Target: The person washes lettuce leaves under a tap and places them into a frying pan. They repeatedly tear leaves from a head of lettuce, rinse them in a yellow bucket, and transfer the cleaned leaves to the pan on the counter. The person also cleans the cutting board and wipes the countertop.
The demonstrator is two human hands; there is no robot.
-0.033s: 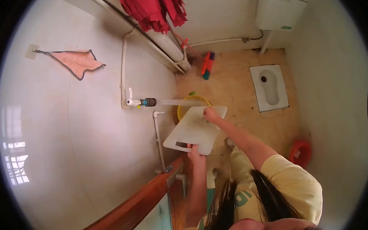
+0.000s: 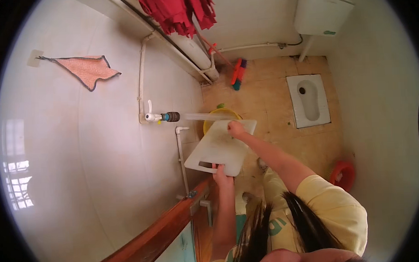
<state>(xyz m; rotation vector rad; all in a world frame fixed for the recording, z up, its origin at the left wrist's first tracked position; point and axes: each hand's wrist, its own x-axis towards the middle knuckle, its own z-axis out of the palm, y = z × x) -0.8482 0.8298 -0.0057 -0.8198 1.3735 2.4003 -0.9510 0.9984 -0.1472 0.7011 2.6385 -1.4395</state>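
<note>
My left hand (image 2: 223,176) grips a white plastic cutting board (image 2: 214,147) by the slotted handle at its near end, fingers through the slot. The board is held tilted over a yellow bucket (image 2: 208,126), hiding much of it. On the board's far part presses my right hand (image 2: 236,129), closed like a fist; whatever it may hold is hidden under the fingers. From the white wall tap (image 2: 153,117) with a dark nozzle (image 2: 173,116), a stream of water (image 2: 204,117) runs across to the bucket, just past the board's far edge.
A peach cloth (image 2: 87,70) hangs on the left wall, a red mop head (image 2: 177,12) above. A broom (image 2: 238,74) leans at the back. Right of me are a squat toilet (image 2: 312,106) and a red basin (image 2: 342,176). A wooden door (image 2: 162,225) stands near left.
My right hand has slid slightly left across the board. My left hand keeps its grip, and water still runs.
</note>
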